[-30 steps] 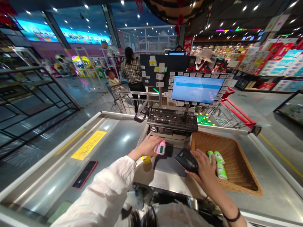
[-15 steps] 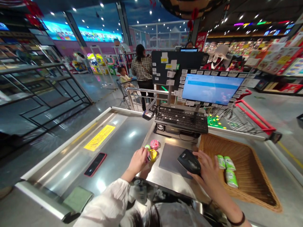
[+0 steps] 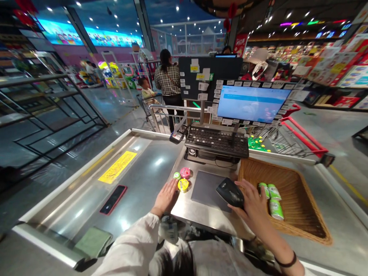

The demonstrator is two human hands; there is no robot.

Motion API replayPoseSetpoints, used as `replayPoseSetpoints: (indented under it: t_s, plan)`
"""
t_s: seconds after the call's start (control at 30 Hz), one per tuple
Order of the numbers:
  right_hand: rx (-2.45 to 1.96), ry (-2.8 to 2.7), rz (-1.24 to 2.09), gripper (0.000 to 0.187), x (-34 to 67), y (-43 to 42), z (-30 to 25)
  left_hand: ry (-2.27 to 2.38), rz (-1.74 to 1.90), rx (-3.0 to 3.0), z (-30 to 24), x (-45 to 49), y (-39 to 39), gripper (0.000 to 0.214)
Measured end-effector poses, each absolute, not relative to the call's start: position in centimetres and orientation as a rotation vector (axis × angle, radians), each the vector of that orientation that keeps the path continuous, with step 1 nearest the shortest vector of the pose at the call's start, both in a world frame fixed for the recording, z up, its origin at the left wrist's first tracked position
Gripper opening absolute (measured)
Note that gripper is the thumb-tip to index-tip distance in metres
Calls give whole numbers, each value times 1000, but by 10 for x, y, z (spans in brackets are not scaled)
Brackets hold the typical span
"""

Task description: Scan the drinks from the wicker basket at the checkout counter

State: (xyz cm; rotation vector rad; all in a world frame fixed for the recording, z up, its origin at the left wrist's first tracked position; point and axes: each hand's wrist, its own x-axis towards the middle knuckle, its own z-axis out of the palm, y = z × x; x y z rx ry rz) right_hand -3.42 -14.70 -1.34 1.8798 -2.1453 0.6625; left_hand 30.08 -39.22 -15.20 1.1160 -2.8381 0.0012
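The left hand (image 3: 168, 198) lies open, fingers spread, just beside a yellow tub (image 3: 183, 185), a pink tub (image 3: 185, 173) and a small green item (image 3: 177, 175) at its one o'clock. The right hand (image 3: 254, 203) curls its fingers round a black barcode scanner (image 3: 230, 193), its head aimed toward them. Green cans (image 3: 271, 199) sit in a wicker basket (image 3: 299, 203) at three o'clock, on a steel checkout counter (image 3: 146, 161) in a supermarket.

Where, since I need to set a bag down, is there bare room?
The grey mat is bare, between the tubs and the scanner. So is the steel counter between the phone and the left hand. The basket has room beside the cans. It's crowded around the tubs, by the keyboard.
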Motion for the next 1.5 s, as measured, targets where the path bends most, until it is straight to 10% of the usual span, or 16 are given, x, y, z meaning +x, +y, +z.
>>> replayPoseSetpoints:
  t_s: [0.53,0.87,1.5]
  plan:
    - [1662,-2284,569,55,-58,-130,-16,-2742,123,1148,-107,268,-377,63]
    - [1111,-2465,581,60,-110,-69,-28,-2749,-323,305,-28,46,-313,72]
    - [483,-2645,544,83,-147,8,-38,-3296,-169,-444,-146,-180,-232,67]
